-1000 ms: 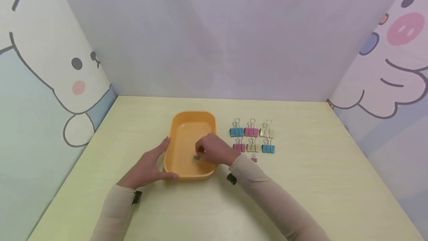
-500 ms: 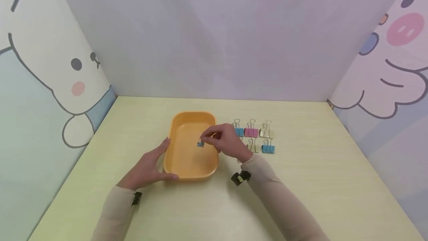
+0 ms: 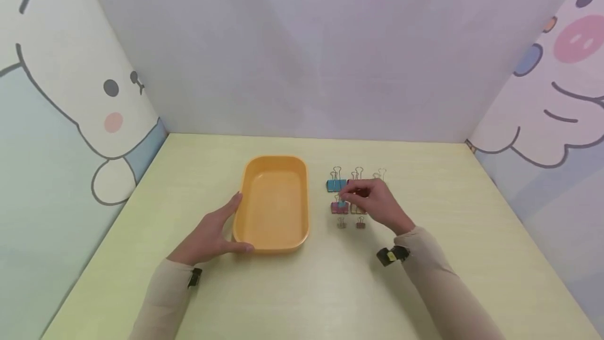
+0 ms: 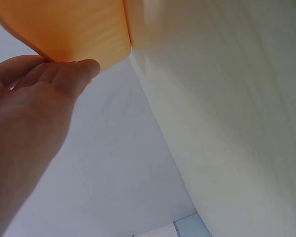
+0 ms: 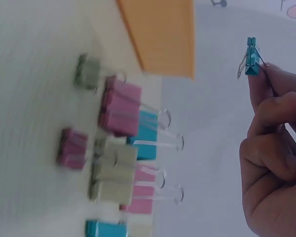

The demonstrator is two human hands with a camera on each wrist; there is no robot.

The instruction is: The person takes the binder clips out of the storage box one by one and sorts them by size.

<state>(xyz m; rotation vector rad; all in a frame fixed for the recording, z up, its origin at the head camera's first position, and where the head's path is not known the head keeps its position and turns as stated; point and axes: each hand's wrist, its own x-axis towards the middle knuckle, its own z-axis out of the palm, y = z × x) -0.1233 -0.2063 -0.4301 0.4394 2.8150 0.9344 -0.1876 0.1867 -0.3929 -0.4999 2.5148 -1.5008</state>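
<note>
A small teal binder clip [image 3: 342, 203] [image 5: 252, 64] is pinched between the thumb and forefinger of my right hand [image 3: 375, 204]. It hangs above the rows of binder clips, in front of a pink binder clip [image 3: 334, 209]. Nearest me lie a small pale binder clip [image 3: 342, 224] and a small pink binder clip [image 3: 360, 225]. Behind them are larger clips, including a blue binder clip [image 3: 336, 186]; my right hand partly hides the others. My left hand [image 3: 209, 235] rests with extended fingers and thumb against the near-left corner of an orange tray [image 3: 308, 209].
The tray stands left of the clips on a pale yellow tabletop [image 3: 283, 298]. A light back wall [image 3: 306, 67] and cartoon-printed side panels [image 3: 61, 94] enclose the table. Black wrist devices sit on both sleeves.
My right hand has lifted the small teal binder clip out of the tray and carried it right, over the clip rows. The left hand keeps its place at the tray.
</note>
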